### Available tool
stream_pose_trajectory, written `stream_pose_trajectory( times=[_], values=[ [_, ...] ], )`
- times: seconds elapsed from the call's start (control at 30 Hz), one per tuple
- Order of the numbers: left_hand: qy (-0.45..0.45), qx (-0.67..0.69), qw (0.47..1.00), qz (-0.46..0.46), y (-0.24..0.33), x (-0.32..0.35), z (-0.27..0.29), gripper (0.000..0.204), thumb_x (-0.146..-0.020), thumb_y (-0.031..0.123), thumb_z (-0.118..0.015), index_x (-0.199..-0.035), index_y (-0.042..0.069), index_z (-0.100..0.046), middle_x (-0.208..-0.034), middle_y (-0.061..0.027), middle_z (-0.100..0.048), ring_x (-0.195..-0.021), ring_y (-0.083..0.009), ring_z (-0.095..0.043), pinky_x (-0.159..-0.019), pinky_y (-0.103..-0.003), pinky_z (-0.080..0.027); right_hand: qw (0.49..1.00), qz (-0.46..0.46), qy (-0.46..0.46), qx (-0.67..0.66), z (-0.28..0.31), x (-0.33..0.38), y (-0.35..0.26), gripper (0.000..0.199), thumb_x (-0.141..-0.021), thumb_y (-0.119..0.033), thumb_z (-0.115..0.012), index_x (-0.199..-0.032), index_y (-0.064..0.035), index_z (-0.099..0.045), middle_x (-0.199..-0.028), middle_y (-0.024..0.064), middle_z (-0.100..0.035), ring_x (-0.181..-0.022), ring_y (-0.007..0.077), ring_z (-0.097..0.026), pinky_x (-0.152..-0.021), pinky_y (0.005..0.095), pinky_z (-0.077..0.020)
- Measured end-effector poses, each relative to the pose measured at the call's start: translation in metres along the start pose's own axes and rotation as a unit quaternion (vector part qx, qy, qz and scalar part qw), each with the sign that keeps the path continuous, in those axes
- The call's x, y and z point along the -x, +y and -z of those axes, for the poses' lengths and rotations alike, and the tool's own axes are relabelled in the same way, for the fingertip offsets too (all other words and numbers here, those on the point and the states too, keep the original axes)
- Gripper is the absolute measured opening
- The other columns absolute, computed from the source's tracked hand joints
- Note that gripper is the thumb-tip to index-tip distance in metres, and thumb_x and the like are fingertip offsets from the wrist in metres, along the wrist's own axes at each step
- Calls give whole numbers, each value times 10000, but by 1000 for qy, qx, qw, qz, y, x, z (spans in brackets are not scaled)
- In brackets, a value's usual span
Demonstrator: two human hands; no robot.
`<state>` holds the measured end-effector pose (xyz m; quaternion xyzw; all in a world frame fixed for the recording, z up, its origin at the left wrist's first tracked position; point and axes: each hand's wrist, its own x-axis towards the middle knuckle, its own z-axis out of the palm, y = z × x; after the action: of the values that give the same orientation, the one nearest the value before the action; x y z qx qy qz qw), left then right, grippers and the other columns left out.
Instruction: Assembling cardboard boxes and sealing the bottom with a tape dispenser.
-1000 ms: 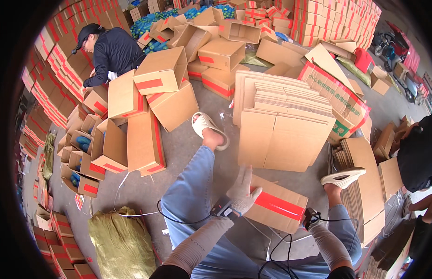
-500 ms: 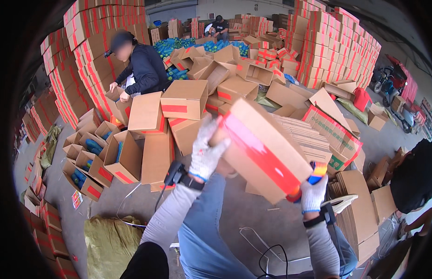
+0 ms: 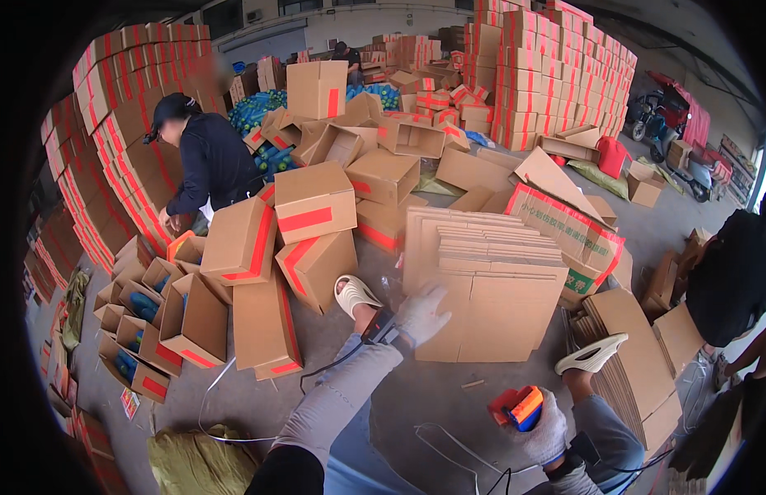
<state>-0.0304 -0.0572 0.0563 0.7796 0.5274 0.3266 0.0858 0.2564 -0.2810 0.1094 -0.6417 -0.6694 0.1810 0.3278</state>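
My left hand (image 3: 424, 315), in a white work glove, reaches to the stack of flattened cardboard cartons (image 3: 492, 318) standing on edge before me. Its fingers are stretched out against the left side of the front carton, gripping nothing. Low on the right, my gloved right hand (image 3: 544, 433) is closed round a tape dispenser (image 3: 525, 407) with red, orange and blue parts. A folded-up carton (image 3: 315, 89) with a red tape strip shows above the far box pile; whether it rests there or is in the air, I cannot tell.
Taped boxes (image 3: 315, 202) are heaped ahead on the left, beside open boxes (image 3: 193, 318) holding blue-green packs. A co-worker (image 3: 214, 161) bends over there. More flat cartons (image 3: 638, 363) lie by my right foot. A green sack (image 3: 200, 462) and loose white straps are on the floor.
The taped carton has left my hands and appears far off above the pile. My left hand has moved to the flat cartons. The right hand has dropped lower with the tape dispenser.
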Motion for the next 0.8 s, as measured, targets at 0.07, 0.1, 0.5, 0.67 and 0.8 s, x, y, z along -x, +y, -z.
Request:
stream_pose_trajectory(
  times=[0.07, 0.1, 0.5, 0.67, 0.8],
  values=[
    [0, -78, 997, 3, -12, -13, -37, 637, -793, 298, -750, -1357, 79, -553, -1407, -152, -543, -1338, -332, -486, -1100, -448, -405, 986, -152, -18, -66, -9, 62, 83, 816, -572, -257, -929, -1253, -33, -539, -1113, 160, -685, -1032, 318, -689, -880, 421, -557],
    [-15, -134, 991, -4, -24, -19, -47, 676, -814, 309, -734, -1412, 93, -508, -1493, -146, -461, -1380, -341, -436, -1139, -474, -351, 982, -171, 1, -76, -13, 84, 106, 819, -638, -205, -928, -1325, -34, -517, -1180, 162, -669, -1078, 292, -664, -941, 412, -532],
    [-27, -181, 982, -54, -17, -51, -32, 405, -794, 386, -721, -1105, 151, -610, -1045, -104, -598, -1006, -343, -602, -822, -503, -503, 949, -253, -19, -186, -42, 51, 101, 882, -583, -201, -924, -1324, -9, -484, -1145, 139, -622, -1055, 270, -614, -928, 397, -510],
    [-279, -195, 919, -200, -11, 29, -52, 276, -873, 360, -650, -1040, 140, -639, -990, -96, -629, -888, -323, -649, -707, -490, -525, 950, -245, -6, -191, -46, 73, 114, 786, -591, -157, -919, -1242, -30, -497, -1107, 131, -629, -1029, 261, -625, -920, 392, -516],
    [-248, -148, 946, -145, 70, 76, -4, 307, -927, 341, -610, -1169, 160, -655, -944, -82, -695, -927, -276, -686, -742, -460, -556, 945, -237, 166, -151, -17, 56, 111, 805, -677, -158, -885, -1345, -4, -463, -1171, 148, -624, -1067, 254, -627, -937, 377, -516]
  ],
)
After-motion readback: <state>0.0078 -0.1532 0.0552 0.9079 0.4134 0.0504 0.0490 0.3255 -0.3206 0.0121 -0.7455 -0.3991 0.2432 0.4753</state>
